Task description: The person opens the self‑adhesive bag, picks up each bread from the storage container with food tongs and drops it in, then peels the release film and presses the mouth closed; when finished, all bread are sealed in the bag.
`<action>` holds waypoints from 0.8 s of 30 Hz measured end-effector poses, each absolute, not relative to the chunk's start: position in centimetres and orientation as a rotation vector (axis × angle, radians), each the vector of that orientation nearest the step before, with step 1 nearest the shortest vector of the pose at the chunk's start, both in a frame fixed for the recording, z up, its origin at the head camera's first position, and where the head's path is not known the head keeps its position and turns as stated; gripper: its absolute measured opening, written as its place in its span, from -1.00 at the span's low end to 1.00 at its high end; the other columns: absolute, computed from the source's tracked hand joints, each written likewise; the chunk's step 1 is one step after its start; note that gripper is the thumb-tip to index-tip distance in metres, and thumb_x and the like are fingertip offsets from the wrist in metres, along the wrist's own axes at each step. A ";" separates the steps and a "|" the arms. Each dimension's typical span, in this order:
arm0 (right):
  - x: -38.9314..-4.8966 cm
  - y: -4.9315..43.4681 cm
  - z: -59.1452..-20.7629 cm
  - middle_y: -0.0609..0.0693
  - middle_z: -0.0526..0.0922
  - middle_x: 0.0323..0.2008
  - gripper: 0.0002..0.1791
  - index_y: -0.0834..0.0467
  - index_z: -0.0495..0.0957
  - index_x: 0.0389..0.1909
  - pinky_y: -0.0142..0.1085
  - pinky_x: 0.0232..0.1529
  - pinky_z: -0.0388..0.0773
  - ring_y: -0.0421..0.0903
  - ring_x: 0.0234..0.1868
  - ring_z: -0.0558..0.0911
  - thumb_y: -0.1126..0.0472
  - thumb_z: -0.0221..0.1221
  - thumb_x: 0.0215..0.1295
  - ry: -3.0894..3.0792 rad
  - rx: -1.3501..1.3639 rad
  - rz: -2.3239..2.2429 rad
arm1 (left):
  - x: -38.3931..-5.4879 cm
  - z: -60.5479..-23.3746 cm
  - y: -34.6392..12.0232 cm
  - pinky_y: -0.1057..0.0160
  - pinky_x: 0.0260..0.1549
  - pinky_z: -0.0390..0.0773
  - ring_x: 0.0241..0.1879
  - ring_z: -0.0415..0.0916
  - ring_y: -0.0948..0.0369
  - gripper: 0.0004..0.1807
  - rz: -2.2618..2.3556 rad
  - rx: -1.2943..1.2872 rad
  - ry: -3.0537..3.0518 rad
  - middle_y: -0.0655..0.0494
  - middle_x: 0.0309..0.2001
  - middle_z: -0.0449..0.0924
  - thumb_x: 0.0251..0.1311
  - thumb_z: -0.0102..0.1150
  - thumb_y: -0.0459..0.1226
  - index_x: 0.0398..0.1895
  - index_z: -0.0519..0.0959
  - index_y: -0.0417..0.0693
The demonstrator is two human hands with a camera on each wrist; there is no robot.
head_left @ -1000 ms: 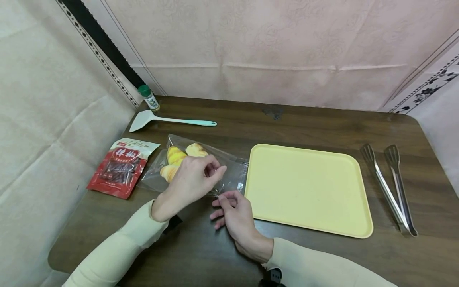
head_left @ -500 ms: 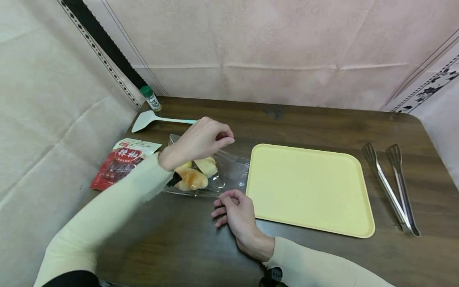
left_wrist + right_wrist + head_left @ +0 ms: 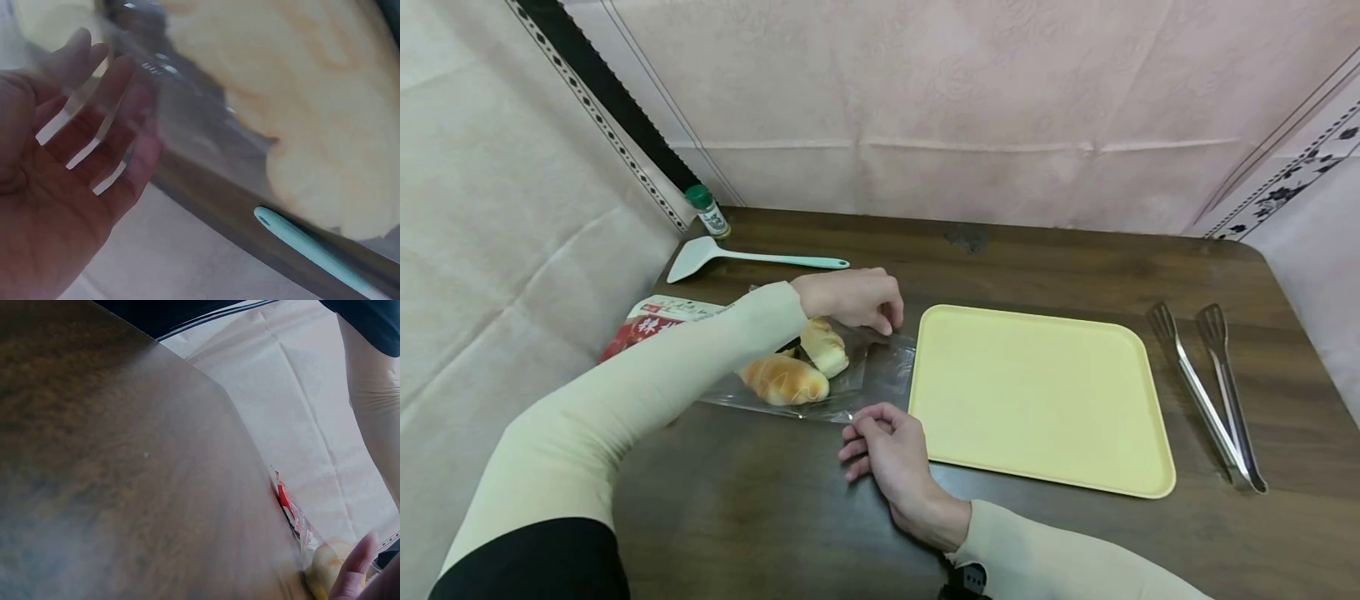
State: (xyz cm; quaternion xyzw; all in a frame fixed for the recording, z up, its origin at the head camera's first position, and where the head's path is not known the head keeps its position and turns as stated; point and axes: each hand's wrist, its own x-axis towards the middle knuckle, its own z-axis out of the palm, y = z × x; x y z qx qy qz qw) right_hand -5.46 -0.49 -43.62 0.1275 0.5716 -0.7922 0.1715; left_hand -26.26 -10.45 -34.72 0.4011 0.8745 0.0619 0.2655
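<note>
A clear plastic bag [image 3: 880, 371] with several bread rolls [image 3: 786, 379] in it lies on the table, left of the yellow tray [image 3: 1045, 400]. My right hand [image 3: 895, 467] pinches the bag's near right corner between thumb and index finger, the other fingers loose. Over the far side of the bag reaches my left hand [image 3: 853, 298], fingers bent downward. In the left wrist view the left hand [image 3: 81, 162] has its thumb and fingers apart, and clear film lies across the fingertips. The left forearm hides part of the rolls and the bag.
A red and white food packet [image 3: 643, 325] lies left, partly behind the left sleeve. A pale green spatula [image 3: 775, 259] and a green-capped bottle [image 3: 709, 212] are at the back left. Metal tongs [image 3: 1213, 400] lie right of the tray.
My left hand has gone from above the rolls to the bag's far right side, uncovering rolls near the front. The right hand has stayed at the near corner.
</note>
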 end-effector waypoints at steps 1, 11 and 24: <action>-5.5 -0.5 -43.6 0.03 0.74 -0.35 -0.84 0.38 0.55 -0.04 -0.36 -0.55 0.66 -0.24 -0.49 0.73 0.35 0.09 0.56 1.620 0.360 -2.248 | -26.2 -34.9 -10.4 0.14 0.05 0.72 -0.07 0.71 0.19 -0.84 0.152 1.085 2.352 0.10 -0.01 0.84 0.50 0.33 -0.27 0.00 0.84 -0.01; -5.6 -0.4 -43.7 0.02 0.76 -0.39 -0.79 0.43 0.61 0.00 -0.35 -0.51 0.70 -0.23 -0.50 0.76 0.31 0.20 0.58 1.623 0.329 -2.261 | -26.3 -36.6 -11.6 0.24 -0.20 0.54 -0.34 0.54 0.22 -0.79 0.265 1.049 2.367 0.09 -0.24 0.73 0.65 0.10 -0.30 -0.17 0.71 -0.06; -6.2 2.3 -42.9 0.21 0.82 -0.42 -0.79 0.47 0.69 -0.07 -0.30 -0.45 0.75 -0.22 -0.60 0.71 0.35 0.31 0.46 1.900 0.096 -2.102 | -27.3 -36.1 -16.1 0.26 -0.34 0.61 -0.43 0.51 0.19 -0.78 0.644 0.831 2.484 0.01 -0.35 0.53 0.73 -0.12 -0.29 -0.06 0.50 -0.22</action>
